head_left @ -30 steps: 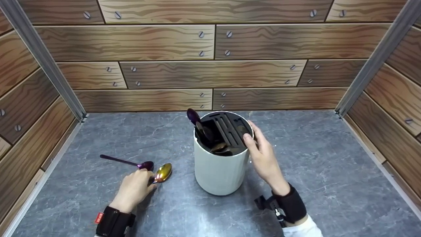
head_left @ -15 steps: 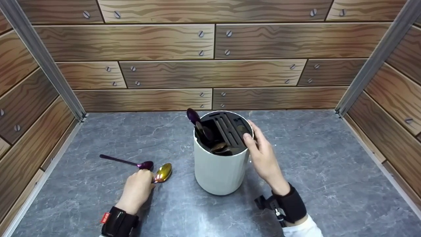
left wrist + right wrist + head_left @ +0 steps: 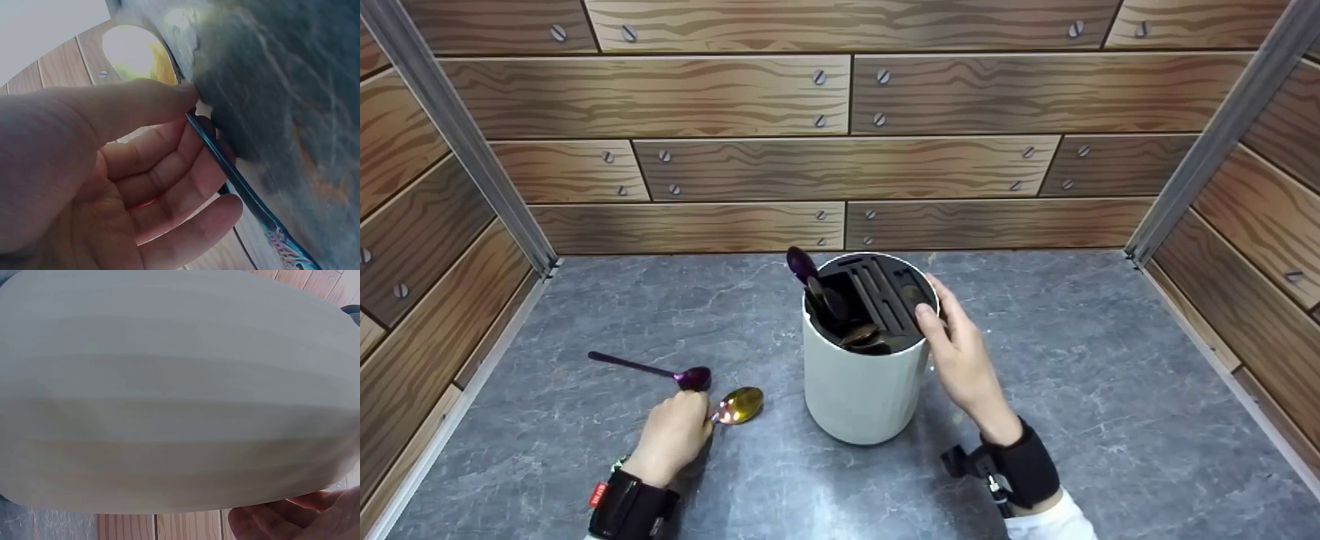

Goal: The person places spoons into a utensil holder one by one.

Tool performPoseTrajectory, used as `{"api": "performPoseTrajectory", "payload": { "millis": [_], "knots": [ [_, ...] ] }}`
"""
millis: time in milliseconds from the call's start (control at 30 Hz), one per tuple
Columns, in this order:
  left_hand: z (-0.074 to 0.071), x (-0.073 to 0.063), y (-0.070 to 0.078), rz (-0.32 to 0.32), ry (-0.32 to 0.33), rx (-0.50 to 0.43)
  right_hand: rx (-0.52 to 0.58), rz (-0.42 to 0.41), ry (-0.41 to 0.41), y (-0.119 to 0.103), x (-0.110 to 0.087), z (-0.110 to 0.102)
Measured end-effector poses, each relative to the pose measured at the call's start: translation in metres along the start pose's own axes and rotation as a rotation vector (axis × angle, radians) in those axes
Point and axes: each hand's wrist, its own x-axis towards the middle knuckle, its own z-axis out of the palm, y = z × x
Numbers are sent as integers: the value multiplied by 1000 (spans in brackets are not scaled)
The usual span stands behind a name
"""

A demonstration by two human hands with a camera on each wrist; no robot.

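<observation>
Low over the table at the left, my left hand [image 3: 671,435] holds a spoon with a shiny gold bowl [image 3: 741,406]. In the left wrist view its thumb and fingertips pinch the spoon's dark, bluish handle [image 3: 239,183], which has a pink pattern toward its end. A purple spoon [image 3: 694,379] lies on the table just beyond that hand. My right hand [image 3: 960,367] grips the right side of a white round utensil holder [image 3: 859,397], thumb at the rim. Ribbed white wall [image 3: 180,382] fills most of the right wrist view.
A black slotted insert [image 3: 877,300] tops the holder. Several utensils stand in its open left compartment, among them a dark purple spoon [image 3: 801,264] leaning out over the rim. Wood-patterned panels [image 3: 735,169] enclose the grey marbled tabletop [image 3: 1072,352] at the back and sides.
The gold spoon's bowl has swung slightly right and nearer to me. My left hand has shifted a little to the right over the second. My right hand and the holder have stayed put.
</observation>
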Motion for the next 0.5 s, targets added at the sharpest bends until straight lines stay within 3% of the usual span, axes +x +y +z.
{"api": "performPoseTrajectory", "payload": {
  "millis": [233,500],
  "knots": [
    [-6,0,0,-2,-39,-33,-1,2,-10,-1,-1,-1],
    [-9,3,4,47,27,-64,1,6,-6,-1,-1,-1]
  ]
}}
